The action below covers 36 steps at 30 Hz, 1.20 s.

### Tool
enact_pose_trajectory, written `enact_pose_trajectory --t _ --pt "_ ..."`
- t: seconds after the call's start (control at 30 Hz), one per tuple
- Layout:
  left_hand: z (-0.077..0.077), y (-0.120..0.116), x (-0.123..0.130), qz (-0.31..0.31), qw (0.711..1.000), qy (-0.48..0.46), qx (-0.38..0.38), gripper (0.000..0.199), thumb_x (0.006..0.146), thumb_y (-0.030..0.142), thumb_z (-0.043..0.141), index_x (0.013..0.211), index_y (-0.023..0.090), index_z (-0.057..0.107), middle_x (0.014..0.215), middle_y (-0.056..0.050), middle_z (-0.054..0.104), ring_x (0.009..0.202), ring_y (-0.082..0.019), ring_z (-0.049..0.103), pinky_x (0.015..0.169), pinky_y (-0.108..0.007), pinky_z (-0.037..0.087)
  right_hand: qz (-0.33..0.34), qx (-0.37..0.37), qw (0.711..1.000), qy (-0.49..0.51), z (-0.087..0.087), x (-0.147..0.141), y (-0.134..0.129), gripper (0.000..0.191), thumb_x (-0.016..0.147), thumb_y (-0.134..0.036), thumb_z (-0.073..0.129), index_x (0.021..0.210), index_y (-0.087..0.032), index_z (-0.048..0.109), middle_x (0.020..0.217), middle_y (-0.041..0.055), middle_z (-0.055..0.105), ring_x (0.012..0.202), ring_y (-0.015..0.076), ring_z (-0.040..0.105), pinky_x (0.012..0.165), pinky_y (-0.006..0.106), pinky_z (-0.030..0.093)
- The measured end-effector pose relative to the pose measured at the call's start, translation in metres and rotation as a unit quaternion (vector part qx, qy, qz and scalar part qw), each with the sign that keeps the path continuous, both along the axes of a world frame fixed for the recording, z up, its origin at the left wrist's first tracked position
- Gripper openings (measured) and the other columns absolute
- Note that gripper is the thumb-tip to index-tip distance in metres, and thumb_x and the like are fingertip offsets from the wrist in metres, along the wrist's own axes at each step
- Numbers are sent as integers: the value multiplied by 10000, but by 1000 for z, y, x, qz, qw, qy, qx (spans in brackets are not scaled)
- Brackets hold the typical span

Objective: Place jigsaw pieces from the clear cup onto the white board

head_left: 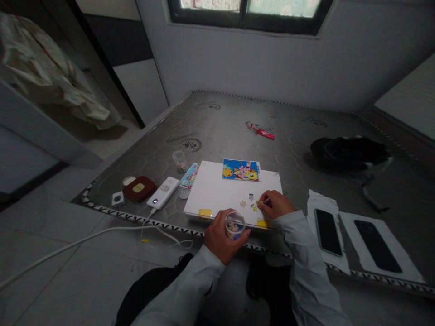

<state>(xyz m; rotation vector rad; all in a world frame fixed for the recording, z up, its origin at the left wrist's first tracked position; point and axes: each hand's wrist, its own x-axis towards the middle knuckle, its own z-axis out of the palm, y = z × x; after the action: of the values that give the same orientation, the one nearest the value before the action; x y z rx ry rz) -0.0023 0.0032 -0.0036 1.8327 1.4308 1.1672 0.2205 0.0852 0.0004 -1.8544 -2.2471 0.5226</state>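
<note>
Left hand [221, 236]: closed round a small clear cup [234, 225] of pale pieces, held at the near edge of the white board [217, 190].

Right hand [276, 204]: fingers pinched together on a thin tool [264, 201], its tip just beside small coloured pieces [252, 202] lying on the board; the grip itself is too small to make out in detail.

White board: lies flat on the mattress [238, 127], near edge, centre. Yellow tabs at its near corners. A pale star-like piece [242, 203] sits just left of the coloured pieces.

Picture card [241, 170]: bright cartoon print, at the far edge of the board.

Left of the board: a patterned packet [189, 175], a small clear jar [179, 160] of beads, a white power bank [163, 192] with a cable [84, 237] trailing to the floor, a dark red case [139, 189], a small square item [117, 198].

Right of the board: two dark phones [328, 232] [375, 245], each on white paper.

Far: a red wrapper [261, 131]; a black bundle [346, 153] to the right.
</note>
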Motion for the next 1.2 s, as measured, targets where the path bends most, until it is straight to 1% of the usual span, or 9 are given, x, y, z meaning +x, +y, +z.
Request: enact_pose_trajectory --t 0.13,0.3,0.43,0.6,0.67,0.77,0.93,1.1,1.2 --pt "-1 0 0 -2 1000 -1 1 443 797 482 600 1084 152 526 1015 -66 567 938 -171 549 831 -386 483 -20 -21 999 -24 4 -9 -2 154 895 -69 710 923 -106 563 830 23 494 786 204 518 785 353 468" --pt "-1 -2 0 0 1000 -1 -4 455 791 488 605 1088 153 526 1015 -66 569 936 -172 550 827 -386 485 -28 -43 998 -36 8 -16 -3 220 885 -36 709 1041 -105 570 926 45 511 880 224 518 834 375 462" --pt "0 -2 1 3 1000 0 -10 454 786 489 609 1078 151 528 995 -62 570 922 -169 552 816 -381 487 -31 -60 996 -51 11 -18 -2 182 879 -37 716 988 -98 583 909 42 505 877 228 516 841 391 459" --pt "0 -2 0 3 1000 1 -9 450 787 486 609 1077 152 529 995 -61 569 922 -170 550 816 -382 485 -32 -57 996 -54 15 -20 -3 166 873 -34 716 933 -94 573 944 50 490 881 219 506 831 366 460" --pt "0 -1 0 1 1000 1 -6 445 790 484 607 1076 152 530 1000 -61 569 924 -169 550 824 -384 483 -25 -59 997 -53 17 -20 -4 154 877 -35 711 899 -95 571 916 43 492 865 216 509 825 364 460" --pt "-1 -1 0 -1 1000 -1 -2 440 792 482 605 1072 151 529 1006 -63 567 932 -170 548 828 -385 483 -20 -64 996 -50 17 -19 -4 159 880 -37 710 927 -97 570 885 34 498 846 215 516 818 365 463" --pt "-2 -1 0 -1 1000 -1 2 453 789 487 607 1081 150 527 1015 -66 567 945 -176 547 834 -391 481 -31 -71 996 -52 14 -17 -2 216 884 -40 713 1036 -98 571 933 48 509 888 225 516 845 376 457" --pt "-3 -1 1 0 1000 2 -1 448 792 487 603 1080 153 530 1006 -63 569 928 -170 549 827 -386 482 -14 -97 994 -55 14 -17 -1 143 887 -51 716 955 -106 603 888 40 516 871 224 522 850 394 455" --pt "-3 -2 0 0 1000 3 -2 443 790 486 606 1072 152 533 1000 -62 569 923 -168 549 819 -381 483 -11 -94 995 -40 13 -15 -2 136 880 -50 724 922 -107 608 857 32 517 845 219 528 840 392 458"
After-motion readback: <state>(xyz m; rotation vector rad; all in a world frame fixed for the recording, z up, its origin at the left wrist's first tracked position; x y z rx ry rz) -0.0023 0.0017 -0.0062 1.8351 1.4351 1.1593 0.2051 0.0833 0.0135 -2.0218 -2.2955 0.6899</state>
